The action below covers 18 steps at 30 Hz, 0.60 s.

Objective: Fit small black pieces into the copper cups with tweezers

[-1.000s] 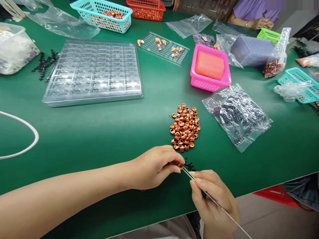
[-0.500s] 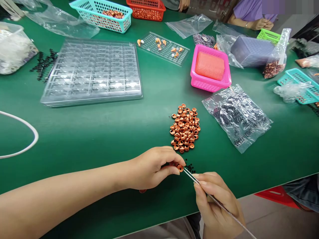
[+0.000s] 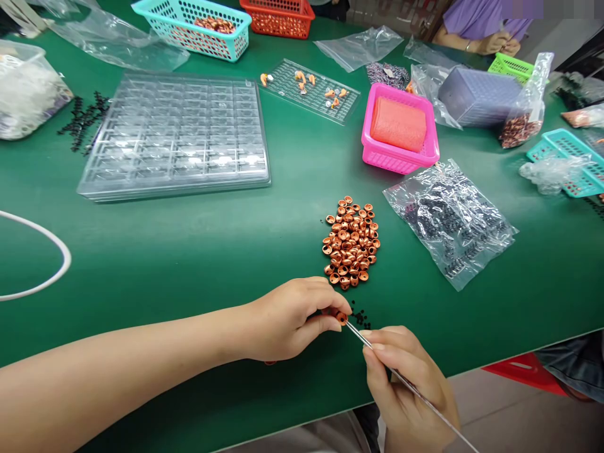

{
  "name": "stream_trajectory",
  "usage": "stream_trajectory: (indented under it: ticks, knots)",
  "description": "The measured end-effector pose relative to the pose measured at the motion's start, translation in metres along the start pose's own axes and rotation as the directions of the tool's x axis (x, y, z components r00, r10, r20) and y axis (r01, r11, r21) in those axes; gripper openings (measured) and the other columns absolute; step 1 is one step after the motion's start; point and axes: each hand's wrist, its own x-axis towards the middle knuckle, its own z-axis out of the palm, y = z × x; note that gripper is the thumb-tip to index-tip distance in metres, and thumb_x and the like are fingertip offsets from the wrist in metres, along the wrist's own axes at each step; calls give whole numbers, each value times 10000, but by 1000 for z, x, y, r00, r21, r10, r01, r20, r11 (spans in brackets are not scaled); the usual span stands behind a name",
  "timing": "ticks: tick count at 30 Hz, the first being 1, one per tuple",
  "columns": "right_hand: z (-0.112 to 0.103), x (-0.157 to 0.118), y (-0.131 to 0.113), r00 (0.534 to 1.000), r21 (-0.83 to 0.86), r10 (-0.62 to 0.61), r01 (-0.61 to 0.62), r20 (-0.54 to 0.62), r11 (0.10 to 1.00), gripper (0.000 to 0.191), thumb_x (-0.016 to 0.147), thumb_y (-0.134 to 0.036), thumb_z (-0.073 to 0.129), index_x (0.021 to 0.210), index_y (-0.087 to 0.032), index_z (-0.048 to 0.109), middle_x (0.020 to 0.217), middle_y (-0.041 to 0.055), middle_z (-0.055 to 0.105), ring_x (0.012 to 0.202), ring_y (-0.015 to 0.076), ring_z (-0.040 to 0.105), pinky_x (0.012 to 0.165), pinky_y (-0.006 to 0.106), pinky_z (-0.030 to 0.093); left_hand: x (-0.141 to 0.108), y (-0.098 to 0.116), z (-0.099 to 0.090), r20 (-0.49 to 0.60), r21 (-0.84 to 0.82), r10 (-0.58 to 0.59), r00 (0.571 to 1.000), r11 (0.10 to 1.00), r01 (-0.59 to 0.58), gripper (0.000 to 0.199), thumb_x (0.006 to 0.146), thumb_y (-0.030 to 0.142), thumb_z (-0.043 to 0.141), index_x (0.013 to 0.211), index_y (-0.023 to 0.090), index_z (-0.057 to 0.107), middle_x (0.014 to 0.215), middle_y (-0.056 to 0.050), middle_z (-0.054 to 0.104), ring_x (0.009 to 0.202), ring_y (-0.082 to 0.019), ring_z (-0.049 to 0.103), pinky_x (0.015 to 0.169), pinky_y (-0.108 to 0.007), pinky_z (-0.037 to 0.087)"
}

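My left hand is closed, pinching a small copper-coloured cup-shaped part between thumb and fingers just over the table. In my right hand is a pair of thin metal tweezers, held like a pen, with the tips at the opening of the copper part. Whether the tips hold anything is too small to tell. Beside the tips lie several tiny black pieces. A heap of the same copper parts sits just beyond my left hand. Another reddish part shows partly under my left wrist.
Stacked clear plastic trays lie at the left. A pink basket holding a red-orange block and a clear bag of small dark parts are at the right. A blue basket stands at the back. Across the table sits a person in purple.
My right hand has shifted slightly left, bringing the tweezers' tips closer against the copper part, with their arms nearer together. My left hand stays almost still.
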Motion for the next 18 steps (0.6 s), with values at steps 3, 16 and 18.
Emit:
stream_trajectory:
  ticks: [3, 16, 18]
  knots:
    - [0, -1, 0, 1000, -4, 2, -2, 3, 1000, 374, 765, 70, 629, 1038, -184, 623, 974, 60, 721, 866, 176, 682, 701, 347, 591, 0, 0, 0, 1, 14, 5, 1000, 1000, -5, 123, 932, 123, 527, 1008, 146, 621, 879, -56, 684, 804, -161, 573, 773, -267, 465]
    - [-1, 1, 3, 999, -41, 2, -1, 45, 999, 373, 776, 39, 641, 1051, -212, 624, 963, 53, 730, 845, 176, 699, 706, 344, 605, 0, 1, 0, 3, 39, 17, 1000, 999, -18, 130, 935, 127, 509, 1002, 164, 613, 898, -57, 690, 813, -169, 577, 775, -277, 465]
    - [0, 1, 2, 999, -46, 7, -6, 32, 999, 348, 788, 24, 638, 1042, -213, 626, 954, 50, 731, 832, 174, 701, 702, 343, 605, 0, 1, 1, 1, 41, 22, 1000, 999, -22, 127, 936, 126, 510, 1002, 160, 613, 900, -57, 692, 814, -167, 577, 778, -277, 465]
